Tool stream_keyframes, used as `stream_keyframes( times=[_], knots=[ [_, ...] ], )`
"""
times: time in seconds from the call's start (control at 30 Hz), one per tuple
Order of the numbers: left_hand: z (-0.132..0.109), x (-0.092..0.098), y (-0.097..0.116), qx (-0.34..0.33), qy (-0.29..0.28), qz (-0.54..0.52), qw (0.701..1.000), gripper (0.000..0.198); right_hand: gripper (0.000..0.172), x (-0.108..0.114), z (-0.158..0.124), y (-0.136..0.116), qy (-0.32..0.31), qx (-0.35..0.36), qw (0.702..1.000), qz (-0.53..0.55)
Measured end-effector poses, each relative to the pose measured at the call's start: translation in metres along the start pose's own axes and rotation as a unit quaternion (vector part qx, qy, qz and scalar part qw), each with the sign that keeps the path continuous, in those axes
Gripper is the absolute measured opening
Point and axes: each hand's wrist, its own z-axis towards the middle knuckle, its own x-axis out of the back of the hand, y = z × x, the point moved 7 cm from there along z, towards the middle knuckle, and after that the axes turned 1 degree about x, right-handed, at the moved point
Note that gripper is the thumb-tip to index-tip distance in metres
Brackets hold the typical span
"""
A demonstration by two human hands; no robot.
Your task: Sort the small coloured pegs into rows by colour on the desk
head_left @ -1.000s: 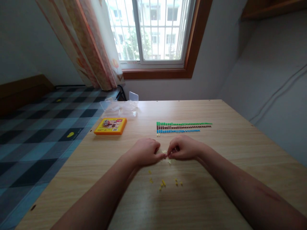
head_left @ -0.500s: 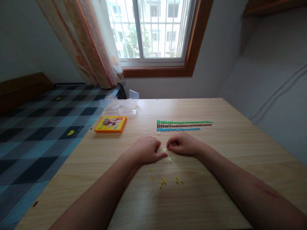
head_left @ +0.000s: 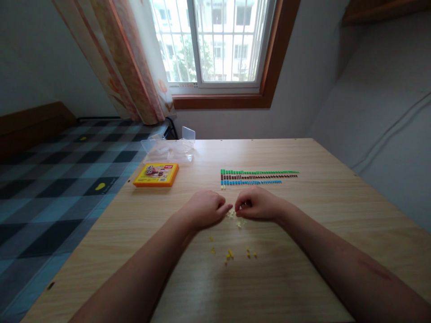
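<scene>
Over a small pile of pale yellow pieces (head_left: 239, 224) in the middle of the wooden table (head_left: 289, 278), my two hands almost meet. My left hand (head_left: 207, 208) is closed, its thumb and forefinger together at the pile's left edge. On the other side, my right hand (head_left: 257, 204) has its fingers curled into a pinch at the pile. Whatever either hand holds is too small or hidden. Beyond them lie rows of tiny green (head_left: 247, 172), brown (head_left: 247, 177) and blue pieces (head_left: 247, 182). A couple of pale pieces (head_left: 222, 187) sit below the blue row's left end.
Brighter yellow pieces (head_left: 230, 254) are scattered nearer me. An orange-and-yellow box (head_left: 156, 175) lies at the left, with clear plastic packaging (head_left: 170, 150) behind it. A bed with a checked cover (head_left: 67, 179) adjoins the table's left side; a window (head_left: 229, 45) is ahead.
My left thumb has moved up and slightly left, nearer the forefinger, uncovering more of the pale pile. My right hand has shifted only slightly, with its fingertips a little lower.
</scene>
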Motion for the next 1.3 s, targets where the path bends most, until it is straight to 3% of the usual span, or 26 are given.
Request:
stream_keyframes(
  times=[0.27,0.6,0.83,1.13,1.3],
  knots=[
    [0.0,0.004,-0.002,-0.002,-0.011,-0.022,1.0,0.049,0.019,0.007,-0.002,0.032,0.01,-0.086,0.984,0.157],
    [-0.003,0.007,0.0,-0.01,-0.018,-0.013,1.0,0.041,0.018,0.005,0.0,0.011,0.008,-0.058,0.998,0.034],
    [-0.003,0.007,0.0,-0.017,-0.012,-0.023,1.0,0.041,0.014,0.003,0.001,-0.001,0.008,0.008,0.999,-0.036],
    [-0.003,0.005,0.0,-0.023,-0.009,-0.016,1.0,0.043,0.01,0.001,0.002,0.012,0.016,-0.107,0.994,0.017],
    [-0.003,0.005,-0.001,-0.019,-0.006,-0.019,1.0,0.042,0.008,-0.003,0.003,0.013,-0.006,-0.126,0.99,0.057]
  ],
)
